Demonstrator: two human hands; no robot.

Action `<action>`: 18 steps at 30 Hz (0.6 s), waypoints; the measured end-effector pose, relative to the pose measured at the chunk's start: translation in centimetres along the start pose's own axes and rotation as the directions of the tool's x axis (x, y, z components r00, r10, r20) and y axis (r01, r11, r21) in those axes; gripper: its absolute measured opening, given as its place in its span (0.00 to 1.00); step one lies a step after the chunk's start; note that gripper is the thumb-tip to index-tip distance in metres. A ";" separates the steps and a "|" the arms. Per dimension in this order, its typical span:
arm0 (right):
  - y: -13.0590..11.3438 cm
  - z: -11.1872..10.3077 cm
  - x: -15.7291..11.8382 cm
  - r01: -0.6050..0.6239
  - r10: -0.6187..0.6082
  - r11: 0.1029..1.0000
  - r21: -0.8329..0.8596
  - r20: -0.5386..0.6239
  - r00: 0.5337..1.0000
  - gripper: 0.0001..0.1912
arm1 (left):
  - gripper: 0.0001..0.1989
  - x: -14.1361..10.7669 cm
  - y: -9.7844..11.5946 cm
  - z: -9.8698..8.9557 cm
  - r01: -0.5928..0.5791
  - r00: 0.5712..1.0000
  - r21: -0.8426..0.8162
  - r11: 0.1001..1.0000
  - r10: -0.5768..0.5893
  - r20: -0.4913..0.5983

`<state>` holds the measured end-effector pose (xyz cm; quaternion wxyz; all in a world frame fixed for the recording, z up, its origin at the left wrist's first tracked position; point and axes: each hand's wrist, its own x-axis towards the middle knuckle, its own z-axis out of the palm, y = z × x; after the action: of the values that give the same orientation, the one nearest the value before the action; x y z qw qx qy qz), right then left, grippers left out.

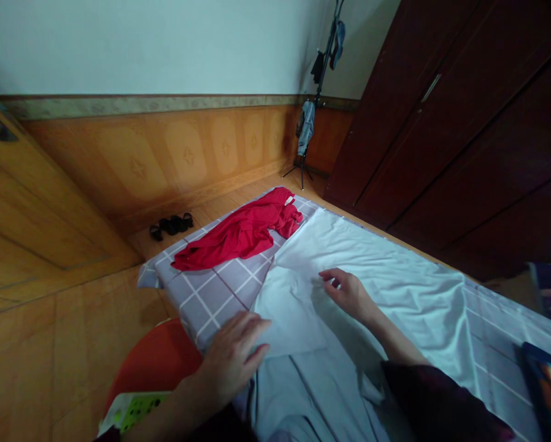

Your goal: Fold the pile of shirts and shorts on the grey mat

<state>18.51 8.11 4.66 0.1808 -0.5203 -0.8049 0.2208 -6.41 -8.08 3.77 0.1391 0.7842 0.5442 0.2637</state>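
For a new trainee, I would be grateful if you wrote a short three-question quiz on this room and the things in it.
1. True or false: the red garment lies on the checked cover, beside the pale cloth.

2. Which of these has clothes hanging from it?
a) the wardrobe handle
b) the black stand
c) the yellow door

3. Fill in the gap: of the person's two hands, the one nearer the yellow door is the ____.

Key: 1 true; 2 b; 3 left hand.

Counts: bare hands, 2. Beyond left hand: red garment, 1; coat rack, 1. Beside it: red seat, 1.
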 end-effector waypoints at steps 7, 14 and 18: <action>-7.7 4.3 -11.7 0.445 -0.441 0.895 0.020 0.170 0.881 0.18 | 0.15 -3.2 -2.7 -1.3 0.308 0.946 0.146 0.940 -0.319 0.056; -11.5 6.8 -13.7 0.603 -0.564 0.793 -0.084 0.271 0.780 0.06 | 0.05 -3.0 -2.1 -1.1 0.303 0.944 0.037 0.952 -0.305 0.128; -11.7 4.4 -13.8 0.481 -0.491 0.867 0.132 0.387 0.781 0.06 | 0.09 -3.4 -2.7 -2.4 0.397 0.904 0.030 0.917 -0.396 0.162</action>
<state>12.80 -9.48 6.47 0.0664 -0.2353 -0.9282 0.2805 -10.78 -10.40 3.52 0.2356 0.6761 0.6783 0.1653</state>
